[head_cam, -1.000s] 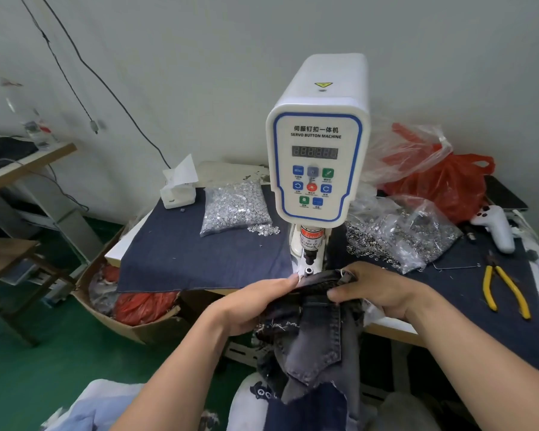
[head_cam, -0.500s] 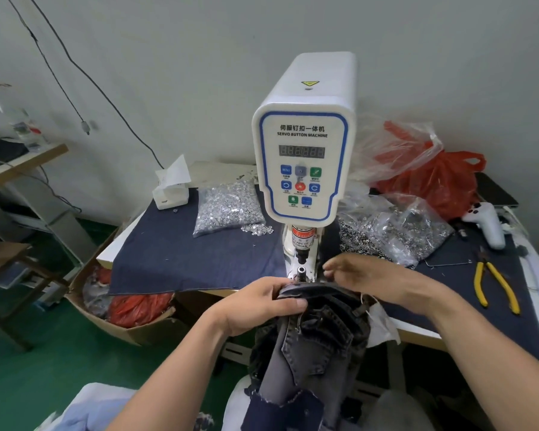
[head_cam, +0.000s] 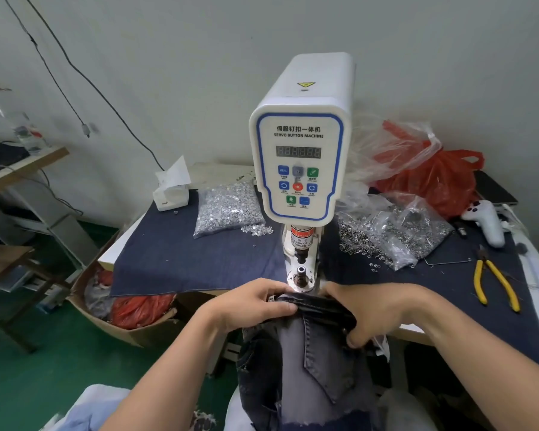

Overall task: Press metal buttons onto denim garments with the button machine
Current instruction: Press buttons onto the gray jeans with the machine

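At the lower centre of the frame, the left hand (head_cam: 255, 303) and the right hand (head_cam: 367, 309) each gripped the dark waistband of the jeans (head_cam: 318, 346), fingers curled round the fabric. The waistband lay just below the die of the button machine (head_cam: 299, 163), which stood mid-frame on the table (head_cam: 193, 259).

Button machine (head_cam: 302, 135): white, blue-outlined panel
Jeans (head_cam: 318, 353): faded grey, dark waistband
Table cloth (head_cam: 193, 259): navy
Pliers (head_cam: 495, 283): yellow handles
Bag (head_cam: 442, 181), right: red
Floor (head_cam: 44, 368): green
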